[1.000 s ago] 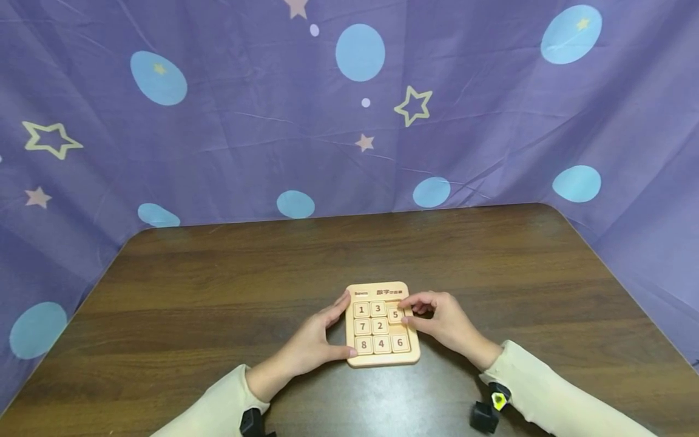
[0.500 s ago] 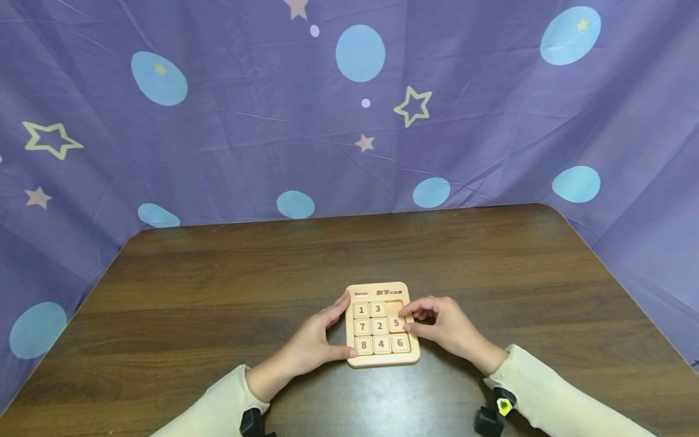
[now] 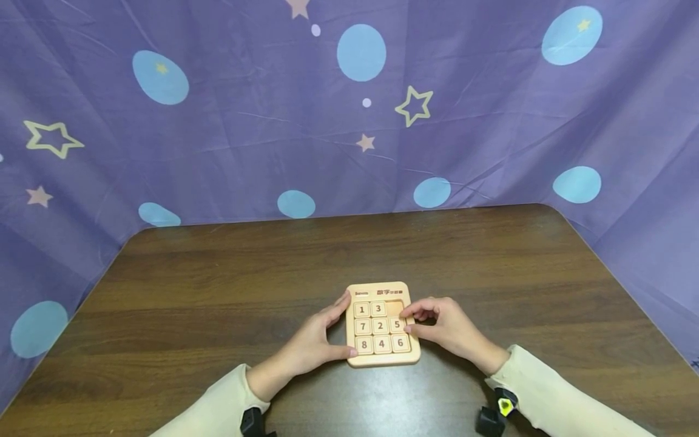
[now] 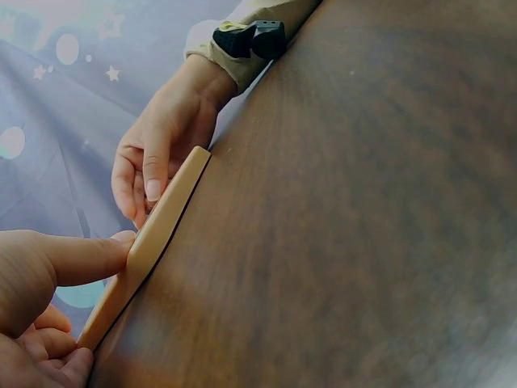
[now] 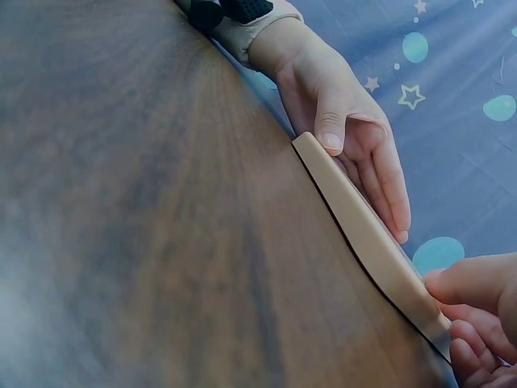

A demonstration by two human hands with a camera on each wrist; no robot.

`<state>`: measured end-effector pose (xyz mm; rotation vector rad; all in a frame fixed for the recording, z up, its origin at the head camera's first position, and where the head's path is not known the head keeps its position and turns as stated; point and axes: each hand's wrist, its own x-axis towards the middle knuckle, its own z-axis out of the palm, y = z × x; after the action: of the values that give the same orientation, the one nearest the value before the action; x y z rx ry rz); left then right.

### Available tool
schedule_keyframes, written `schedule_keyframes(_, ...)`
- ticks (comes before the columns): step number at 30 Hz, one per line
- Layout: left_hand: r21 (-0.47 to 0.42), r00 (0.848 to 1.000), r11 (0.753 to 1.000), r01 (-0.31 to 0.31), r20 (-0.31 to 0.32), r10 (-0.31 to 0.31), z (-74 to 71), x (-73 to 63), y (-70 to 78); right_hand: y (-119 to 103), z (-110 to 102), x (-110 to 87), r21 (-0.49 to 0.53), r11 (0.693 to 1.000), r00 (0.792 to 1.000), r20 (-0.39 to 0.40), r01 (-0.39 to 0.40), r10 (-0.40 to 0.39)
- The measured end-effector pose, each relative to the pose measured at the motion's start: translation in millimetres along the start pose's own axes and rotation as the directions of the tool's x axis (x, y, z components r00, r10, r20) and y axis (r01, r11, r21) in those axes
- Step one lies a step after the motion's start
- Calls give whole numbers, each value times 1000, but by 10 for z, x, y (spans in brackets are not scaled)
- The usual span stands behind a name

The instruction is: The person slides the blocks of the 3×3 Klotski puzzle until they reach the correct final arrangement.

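Note:
A pale wooden number sliding puzzle [image 3: 383, 360] lies flat on the table. Its top row shows 1, 3 and a gap at the right; 7, 2, 5 fill the middle row and 8, 4, 6 the bottom. My left hand [image 3: 306, 346] holds the puzzle by its left side, thumb on the lower left corner and fingers along the upper left edge. At the right edge, my right hand [image 3: 449, 328] has thumb and forefinger tips on the 5 tile [image 3: 397, 325], its other fingers curled behind. In both wrist views the puzzle is edge-on, its tiles hidden.
The dark wood-grain table [image 3: 246, 267] stretches around the puzzle. Behind it hangs a purple curtain [image 3: 262, 145] printed with stars and blue circles. A small black wrist camera [image 3: 489, 421] hangs under the right sleeve, close to the tabletop.
The 5 tile has slid down from near the top right slot into the middle row, and the right hand has moved slightly down with it. The left hand has stayed put.

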<state>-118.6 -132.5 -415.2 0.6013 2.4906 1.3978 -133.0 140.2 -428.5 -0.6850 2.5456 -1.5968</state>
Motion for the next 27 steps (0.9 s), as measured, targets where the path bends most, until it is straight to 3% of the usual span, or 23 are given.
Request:
schedule_keyframes(18,2,1000,1000,-23,3,23,-2,9,-17,5,39,42,26,1000,999,-46,-4,5)
schedule_keyframes(27,-3,1000,1000,6,8,-6,-6,-1,12,-45,85,94,49,999,999,-38,-4,6)
